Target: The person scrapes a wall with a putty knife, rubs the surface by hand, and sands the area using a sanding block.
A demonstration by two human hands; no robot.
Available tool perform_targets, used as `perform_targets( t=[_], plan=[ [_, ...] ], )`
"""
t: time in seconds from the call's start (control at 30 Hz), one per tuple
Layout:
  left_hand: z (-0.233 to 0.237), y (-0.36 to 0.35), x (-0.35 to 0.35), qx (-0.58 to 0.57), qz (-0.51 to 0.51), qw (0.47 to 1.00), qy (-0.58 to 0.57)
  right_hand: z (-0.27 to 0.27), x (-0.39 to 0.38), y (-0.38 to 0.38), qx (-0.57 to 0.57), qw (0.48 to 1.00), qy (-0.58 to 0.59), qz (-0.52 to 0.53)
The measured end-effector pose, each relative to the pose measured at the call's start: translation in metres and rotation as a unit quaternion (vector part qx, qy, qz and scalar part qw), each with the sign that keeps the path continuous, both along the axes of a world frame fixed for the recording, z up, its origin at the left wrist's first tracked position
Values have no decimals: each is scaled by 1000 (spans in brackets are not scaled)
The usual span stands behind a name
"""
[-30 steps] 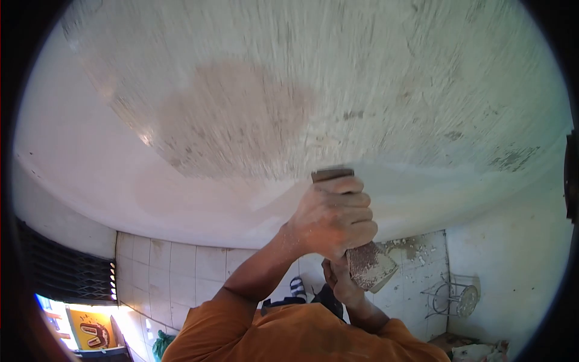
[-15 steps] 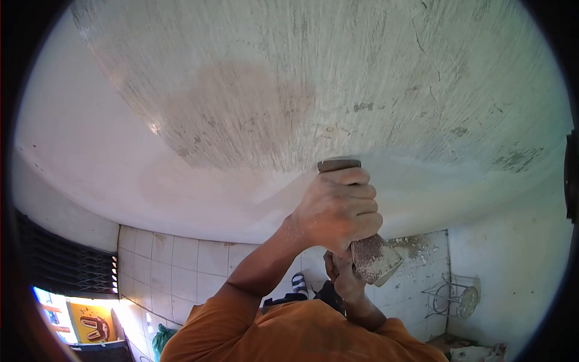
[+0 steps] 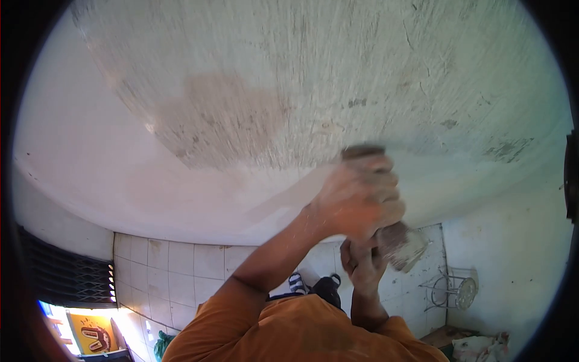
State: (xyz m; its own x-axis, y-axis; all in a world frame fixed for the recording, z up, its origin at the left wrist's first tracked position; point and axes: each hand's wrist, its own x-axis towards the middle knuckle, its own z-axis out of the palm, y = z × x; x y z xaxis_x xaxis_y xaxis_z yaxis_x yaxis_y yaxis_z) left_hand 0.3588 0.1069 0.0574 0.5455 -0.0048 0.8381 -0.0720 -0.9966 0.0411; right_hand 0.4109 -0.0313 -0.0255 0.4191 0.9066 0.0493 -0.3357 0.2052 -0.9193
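left hand [image 3: 362, 196] clenched on scraper [image 3: 405, 244] handle | right hand [image 3: 362, 265] gripping it near blade | against wall [image 3: 271, 90]

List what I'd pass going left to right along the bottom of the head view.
yellow sign → green bag → striped sandal → right hand → scraper → wire stand

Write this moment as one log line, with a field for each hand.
left hand: grips scraper handle, blurred | right hand: below, at dusty blade end | surface: patchy white wall
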Motion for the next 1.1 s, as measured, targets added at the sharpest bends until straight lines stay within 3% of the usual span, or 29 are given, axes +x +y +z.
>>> perform_targets(
  t=[0.13, 0.17, 0.2, 0.27, 0.33, 0.37, 0.43, 0.47, 0.5, 0.53, 0.6, 0.67, 0.87, 0.93, 0.97, 1.07, 1.1],
  plan=[
    [7, -5, -7, -11, 26, 997, 69, -6, -1, 10, 57, 998, -9, 26],
    [-6, -5, -16, -21, 44, 992, 116, -17, -10, 9, 47, 999, 4, 16],
    [-29, -6, -21, -38, 52, 990, 124, -38, -8, 3, 24, 997, -4, 71],
    [-96, -11, -26, -80, 71, 984, 145, -81, -12, -8, -3, 995, -31, 96],
    [-185, -25, -33, -165, 108, 959, 203, -104, -14, -29, -125, 982, 34, 138],
    [-231, -39, -39, -260, 159, 920, 248, -119, -13, -43, -189, 967, 67, 156],
    [-323, -84, -54, -393, 166, 872, 240, -166, -8, -68, -311, 922, 127, 192],
    [-340, -110, -61, -446, 202, 823, 289, -216, -6, -92, -278, 927, 57, 244],
    [-374, -134, -70, -480, 201, 799, 302, -230, -4, -104, -293, 914, 75, 270],
    [-356, -161, -78, -560, 212, 737, 314, -242, -2, -116, -308, 899, 92, 297],
    [-361, -199, -93, -530, 223, 737, 354, -218, -5, -144, -431, 799, 303, 292],
    [-358, -230, -105, -489, 231, 810, 226, -221, -3, -160, -409, 799, 306, 317],
    [-336, -251, -125, -462, 244, 851, 42, -218, -24, -192, -353, 863, 258, 253],
    [-297, -255, -134, -541, 398, 740, 41, -208, -28, -198, -301, 890, 267, 216],
    [-289, -253, -132, -577, 384, 711, -119, -199, -27, -199, -268, 901, 271, 209],
    [-234, -242, -142, -659, 403, 626, -109, -176, -20, -196, -202, 924, 236, 223],
    [-223, -239, -144, -694, 359, 611, -127, -167, -18, -193, -188, 928, 231, 226]
  ],
)
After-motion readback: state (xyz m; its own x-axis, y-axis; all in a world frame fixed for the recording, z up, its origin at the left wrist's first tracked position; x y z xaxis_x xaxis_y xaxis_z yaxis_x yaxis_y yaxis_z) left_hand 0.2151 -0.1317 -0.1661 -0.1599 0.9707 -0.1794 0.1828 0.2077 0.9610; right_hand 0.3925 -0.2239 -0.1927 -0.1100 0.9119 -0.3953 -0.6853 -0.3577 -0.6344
